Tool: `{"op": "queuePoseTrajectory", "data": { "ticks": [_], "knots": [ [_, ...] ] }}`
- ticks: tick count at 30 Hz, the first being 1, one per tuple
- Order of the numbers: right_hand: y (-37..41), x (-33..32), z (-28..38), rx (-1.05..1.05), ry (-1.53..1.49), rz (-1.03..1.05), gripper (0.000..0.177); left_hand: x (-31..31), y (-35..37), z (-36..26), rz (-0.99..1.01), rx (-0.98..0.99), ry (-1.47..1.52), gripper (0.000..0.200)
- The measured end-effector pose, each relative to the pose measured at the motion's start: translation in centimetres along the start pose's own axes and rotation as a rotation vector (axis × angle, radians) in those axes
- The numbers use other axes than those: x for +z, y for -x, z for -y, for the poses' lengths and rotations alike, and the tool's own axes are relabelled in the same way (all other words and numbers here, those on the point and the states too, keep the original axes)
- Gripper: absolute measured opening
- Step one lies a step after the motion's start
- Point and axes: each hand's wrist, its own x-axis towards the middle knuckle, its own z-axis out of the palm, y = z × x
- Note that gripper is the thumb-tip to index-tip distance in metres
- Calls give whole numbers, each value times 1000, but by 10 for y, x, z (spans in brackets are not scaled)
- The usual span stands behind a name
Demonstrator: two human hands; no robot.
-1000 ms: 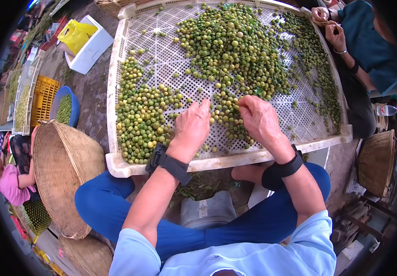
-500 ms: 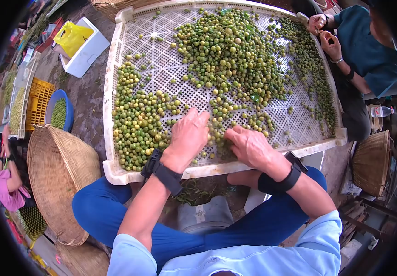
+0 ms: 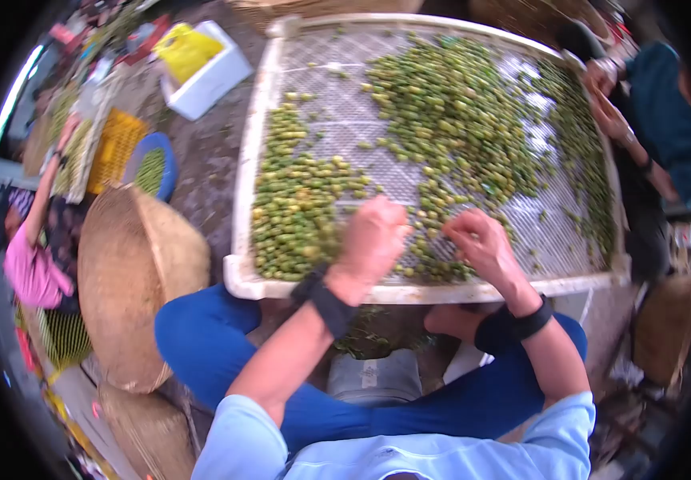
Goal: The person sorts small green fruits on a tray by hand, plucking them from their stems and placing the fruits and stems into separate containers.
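Note:
A wide white perforated tray holds small round green-yellow fruits, heaped in a large pile at its middle and far side. Another pile lies at its left. Over the tray's near part, my left hand is closed with curled fingers. To its right, my right hand has thumb and fingers pinched together just above some loose fruits. Motion blur hides what either hand holds, if anything. Black bands circle both wrists.
Across the tray's right corner, a co-worker's hands are over the fruits. A large woven basket stands at left, near a blue basin, a yellow crate and a white foam box. Another person in pink is farther left.
The view has turned left, so the tray appears farther right. Both my hands have come up from the fruits with fingers closed. The person in pink now has an arm stretched out.

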Motion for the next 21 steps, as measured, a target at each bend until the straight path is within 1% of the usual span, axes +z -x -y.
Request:
{"op": "queuePoseTrajectory", "data": {
  "ticks": [1,3,5,7,9,11,12,14,15,16,17,18,19,20,21],
  "knots": [
    [2,2,1,-188,214,-79,10,0,2,-4,-3,25,-29,13],
    [1,5,5,-213,296,-83,9,5,5,-5,75,-38,-16,14],
    [0,8,-5,-259,333,-102,7,13,9,-7,29,-82,-24,16],
    [-5,14,-14,-321,474,-243,6,13,8,-7,8,-67,-61,16],
    [-6,16,-12,-308,447,-273,5,9,8,-6,-2,-59,-94,16],
    [-6,12,-5,-328,516,-344,4,2,8,-13,-20,-59,-61,16],
    [-7,10,-4,-372,498,-354,5,0,10,-12,-33,-45,-30,16],
    [-15,8,-11,-322,471,-343,9,-11,15,-14,16,-98,128,6],
    [-17,5,-12,-314,474,-343,13,-17,21,-13,18,-95,254,5],
    [-20,4,-19,-405,476,-424,14,-21,26,-10,61,-76,211,7],
    [-19,-1,-14,-364,448,-375,14,-27,32,-8,52,-39,242,8],
    [-14,-3,-5,-311,390,-345,14,-37,39,-24,89,-389,515,10],
    [-6,-3,5,-337,258,-353,15,-47,40,-32,123,-271,318,12],
    [-3,-4,9,-355,238,-318,16,-55,47,-33,176,-264,395,13],
    [2,-3,15,-378,243,-302,15,-61,55,-46,177,-354,481,10]
  ]
}}
